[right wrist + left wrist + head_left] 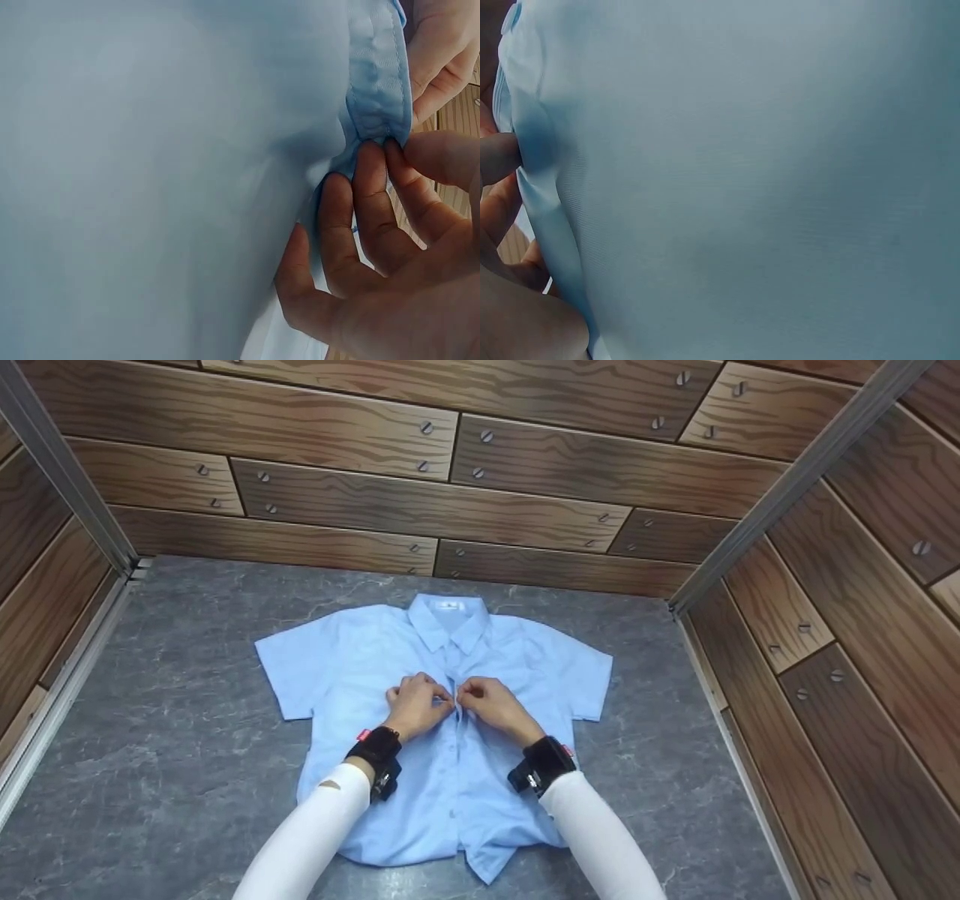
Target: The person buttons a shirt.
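A light blue short-sleeved shirt point(352, 660) lies spread out, front up, with its collar at the far end. Over the upper middle of its front, both hands meet at the placket. My left hand point(417, 706) pinches one edge of the front opening. Facing it from the other side, my right hand point(496, 706) pinches the other edge between thumb and fingers. Close up in the right wrist view, the stitched placket point(379, 71) is lifted at my right fingertips point(371, 161). Whether a button sits between the fingers is hidden.
The shirt lies on a grey marbled surface point(172, 697). Wood-patterned walls point(337, 480) stand at the back and both sides, joined by metal corner posts point(795, 480). One lower corner of the shirt's hem is folded to a point near the front.
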Demonstrator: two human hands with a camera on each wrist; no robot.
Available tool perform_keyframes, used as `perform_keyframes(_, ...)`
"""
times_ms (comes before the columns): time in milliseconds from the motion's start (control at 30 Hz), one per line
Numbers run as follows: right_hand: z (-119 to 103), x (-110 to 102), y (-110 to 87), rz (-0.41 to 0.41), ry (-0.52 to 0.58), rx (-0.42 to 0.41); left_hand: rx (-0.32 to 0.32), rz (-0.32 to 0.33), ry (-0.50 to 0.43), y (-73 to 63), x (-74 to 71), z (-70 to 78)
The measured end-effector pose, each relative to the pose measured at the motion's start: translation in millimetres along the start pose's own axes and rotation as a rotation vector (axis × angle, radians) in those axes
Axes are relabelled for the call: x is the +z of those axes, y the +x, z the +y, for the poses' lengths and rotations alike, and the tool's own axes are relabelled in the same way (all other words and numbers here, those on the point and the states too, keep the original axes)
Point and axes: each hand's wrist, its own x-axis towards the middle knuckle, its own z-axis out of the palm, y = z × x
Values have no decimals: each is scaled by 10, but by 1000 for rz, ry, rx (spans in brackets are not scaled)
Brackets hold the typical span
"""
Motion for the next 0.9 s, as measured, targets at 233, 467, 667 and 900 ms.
perform_keyframes(233, 13, -3, -33, 14, -31, -13, -10, 10, -15, 6, 1, 25)
perform_keyframes(467, 39, 19, -55, 7, -22, -37, -40, -1, -75, 17, -24, 48)
perform_keyframes(667, 55, 28, -57, 12, -15, -43, -58, -26, -139, 19, -47, 41)
perform_keyframes(900, 54, 27, -59, 22, -9, -35, -77, -41, -197, 34, -62, 33)
